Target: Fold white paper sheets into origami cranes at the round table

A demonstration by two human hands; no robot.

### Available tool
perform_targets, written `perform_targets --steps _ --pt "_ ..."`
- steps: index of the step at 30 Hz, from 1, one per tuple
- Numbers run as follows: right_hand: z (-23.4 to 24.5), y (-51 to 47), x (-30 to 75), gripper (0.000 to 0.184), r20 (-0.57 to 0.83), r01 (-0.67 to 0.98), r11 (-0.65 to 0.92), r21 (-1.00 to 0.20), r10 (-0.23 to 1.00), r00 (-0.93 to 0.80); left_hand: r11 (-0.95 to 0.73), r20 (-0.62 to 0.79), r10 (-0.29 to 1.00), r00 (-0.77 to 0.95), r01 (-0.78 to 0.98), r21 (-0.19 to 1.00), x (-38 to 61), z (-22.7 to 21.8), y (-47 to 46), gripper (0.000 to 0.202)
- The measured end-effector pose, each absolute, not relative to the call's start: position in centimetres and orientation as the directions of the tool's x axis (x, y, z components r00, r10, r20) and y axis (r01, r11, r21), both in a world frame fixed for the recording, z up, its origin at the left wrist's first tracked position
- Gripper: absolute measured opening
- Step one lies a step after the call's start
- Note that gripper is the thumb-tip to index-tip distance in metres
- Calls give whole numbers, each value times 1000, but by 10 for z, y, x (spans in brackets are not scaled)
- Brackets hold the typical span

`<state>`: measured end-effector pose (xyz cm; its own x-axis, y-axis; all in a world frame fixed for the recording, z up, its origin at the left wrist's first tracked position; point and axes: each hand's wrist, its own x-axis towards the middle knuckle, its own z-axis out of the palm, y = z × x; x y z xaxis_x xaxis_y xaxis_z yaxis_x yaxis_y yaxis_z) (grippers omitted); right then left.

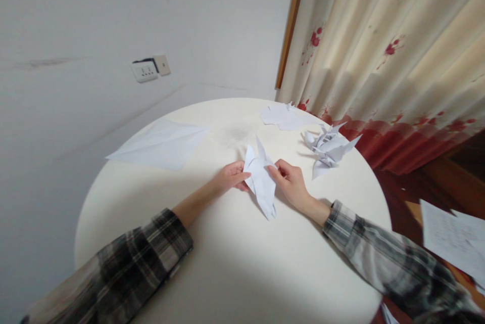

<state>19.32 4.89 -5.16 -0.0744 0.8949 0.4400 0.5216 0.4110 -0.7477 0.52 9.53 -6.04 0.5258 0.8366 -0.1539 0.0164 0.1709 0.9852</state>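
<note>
A partly folded white paper figure is held just above the round white table, near its middle. My left hand pinches the figure's left edge with thumb and fingers closed. My right hand pinches its right side, fingers curled on the paper. Two pointed flaps stick up at the top and a longer point hangs down toward me. Both arms wear plaid sleeves.
A flat white sheet lies at the table's left back. Several finished folded paper figures are piled at the right back, with torn paper scraps behind them. A flowered curtain hangs right; printed sheets lie lower right.
</note>
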Motion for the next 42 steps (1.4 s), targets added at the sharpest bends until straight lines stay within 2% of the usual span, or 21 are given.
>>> perform_targets --steps 8,12,34,42 --pt "-53 48 191 31 364 377 339 -862 931 -7 135 -117 816 566 11 991 8 -59 92 43" --pt "-52 47 189 30 331 333 314 -889 944 -6 104 -103 802 588 32 994 8 -61 90 38" --pt "-50 45 189 31 374 366 350 -862 928 -8 21 -68 824 562 89 996 6 -61 89 32" --pt "-51 48 190 31 327 297 319 -900 945 -24 -15 -18 830 558 53 998 7 -69 92 35"
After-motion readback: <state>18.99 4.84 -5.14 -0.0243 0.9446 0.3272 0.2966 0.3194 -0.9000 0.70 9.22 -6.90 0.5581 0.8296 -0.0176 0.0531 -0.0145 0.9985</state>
